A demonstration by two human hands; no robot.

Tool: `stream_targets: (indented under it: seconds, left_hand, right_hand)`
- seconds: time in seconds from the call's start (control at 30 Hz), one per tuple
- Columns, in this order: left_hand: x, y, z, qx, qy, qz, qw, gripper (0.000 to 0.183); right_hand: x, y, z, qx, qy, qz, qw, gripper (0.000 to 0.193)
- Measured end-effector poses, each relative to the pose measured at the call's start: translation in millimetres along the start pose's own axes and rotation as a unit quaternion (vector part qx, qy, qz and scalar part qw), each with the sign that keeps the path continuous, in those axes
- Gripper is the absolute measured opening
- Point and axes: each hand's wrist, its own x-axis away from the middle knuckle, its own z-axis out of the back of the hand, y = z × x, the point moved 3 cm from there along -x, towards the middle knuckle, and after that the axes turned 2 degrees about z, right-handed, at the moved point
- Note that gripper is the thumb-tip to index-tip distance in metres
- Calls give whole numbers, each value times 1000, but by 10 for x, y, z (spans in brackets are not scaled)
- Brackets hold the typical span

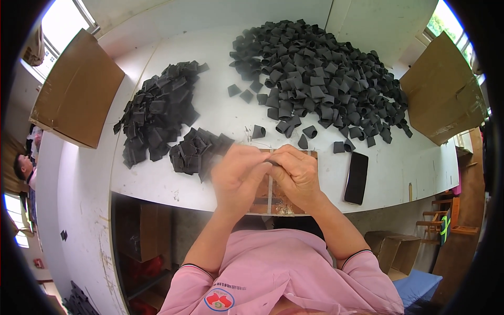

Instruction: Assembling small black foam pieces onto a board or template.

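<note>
Left hand [239,176] and right hand [297,176], fingertips closed, pinch a black piece [272,162] above the board [282,194]; tubes [320,79] and flats [160,107] heap the counter [218,115].

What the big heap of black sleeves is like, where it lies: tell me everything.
The heap is a broad, loose mound of small, matte, black to dark grey sleeves, fabric- or foam-like in look. Many are rounded like short tubes, open ends showing; others look flatter. It rests on the white table, beyond the right hand, with some strewn along its left and near edges. Its right side runs close to a cardboard box; whether they touch is unclear. No hand touches it.
</note>
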Motion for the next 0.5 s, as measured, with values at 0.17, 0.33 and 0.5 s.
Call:
stream_targets:
  seconds: [0.17, 0.33, 0.5]
  left_hand:
    - [-53, 41, 2, -91, -14, -8, 996, 13]
    - [10, 30, 1, -38, 24, 10, 999, 7]
    - [123, -146, 61, 348, 119, 148, 918, 10]
  right_hand:
    - [31, 73, -53, 13, 19, 37, 999, 10]
    - [-35, -31, -18, -18, -22, -11, 1000, 13]
    - [-122, -214, 38, -50, -40, -70, 996, 16]
